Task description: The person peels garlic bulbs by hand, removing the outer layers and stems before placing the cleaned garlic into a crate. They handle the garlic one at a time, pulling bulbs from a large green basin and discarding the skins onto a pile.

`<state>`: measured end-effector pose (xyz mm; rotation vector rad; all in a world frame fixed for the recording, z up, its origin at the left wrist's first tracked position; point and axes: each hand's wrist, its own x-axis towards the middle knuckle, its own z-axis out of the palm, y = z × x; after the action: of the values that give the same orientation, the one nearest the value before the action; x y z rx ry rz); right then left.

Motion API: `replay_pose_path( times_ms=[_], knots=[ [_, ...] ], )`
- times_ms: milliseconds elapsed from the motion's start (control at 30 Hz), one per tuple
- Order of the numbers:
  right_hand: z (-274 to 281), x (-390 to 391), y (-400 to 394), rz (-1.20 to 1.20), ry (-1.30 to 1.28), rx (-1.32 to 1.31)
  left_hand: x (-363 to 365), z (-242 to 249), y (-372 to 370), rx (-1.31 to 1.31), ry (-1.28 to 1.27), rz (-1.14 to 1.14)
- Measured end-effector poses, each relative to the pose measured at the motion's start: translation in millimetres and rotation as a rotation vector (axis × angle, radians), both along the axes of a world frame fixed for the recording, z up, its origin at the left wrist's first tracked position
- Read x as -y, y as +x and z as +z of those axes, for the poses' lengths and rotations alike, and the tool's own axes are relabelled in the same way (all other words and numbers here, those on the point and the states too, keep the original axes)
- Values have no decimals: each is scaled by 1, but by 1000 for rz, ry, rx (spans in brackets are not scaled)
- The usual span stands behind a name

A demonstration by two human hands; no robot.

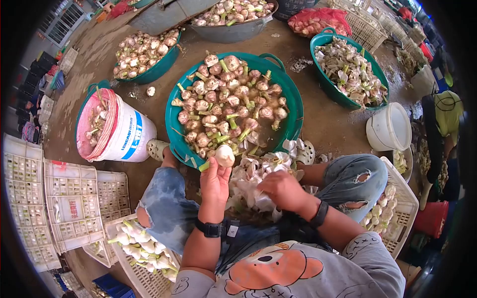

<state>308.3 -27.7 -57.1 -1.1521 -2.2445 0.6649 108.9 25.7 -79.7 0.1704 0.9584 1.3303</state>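
My left hand (215, 182) is closed around a garlic bulb (225, 156), whose white, bare side faces up and whose green stem points left. Over a heap of loose garlic skins (258, 179) in my lap, my right hand (284, 191) is curled with the fingertips together. Whatever those fingertips may hold blends into the pale skins. Just beyond both hands stands a wide green tub (296, 107), where many unpeeled garlic bulbs (233, 102) with cut stems sit in brownish water.
A white bucket (136, 130) stands left of the tub, and a green basin of garlic skins (350, 74) lies to the right. Crates holding garlic (146, 253) flank my legs. Further off are a metal basin (236, 31), an empty-looking white pail (390, 128) and stacked crates (72, 203).
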Motion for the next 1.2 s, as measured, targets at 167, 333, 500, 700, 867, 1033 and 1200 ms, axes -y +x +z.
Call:
replay_pose_path(
  times_ms=[167,333,500,700,867,1033,1200],
  knots=[
    [-11,-15,31,-394,83,421,3,8,0,-206,72,26],
    [48,-30,-14,-436,-322,-205,11,16,11,-943,540,62],
    [52,-37,-39,-426,-410,-306,17,36,15,-1412,886,91],
    [37,-37,-31,-441,-466,-457,18,31,16,-1587,1096,84],
    [46,-30,-21,-418,-539,-514,26,39,29,-1566,1093,72],
    [10,-14,0,-605,-321,-51,27,40,37,-788,288,93],
    [46,-3,8,-588,-329,-405,44,49,42,-1246,713,112]
  ],
)
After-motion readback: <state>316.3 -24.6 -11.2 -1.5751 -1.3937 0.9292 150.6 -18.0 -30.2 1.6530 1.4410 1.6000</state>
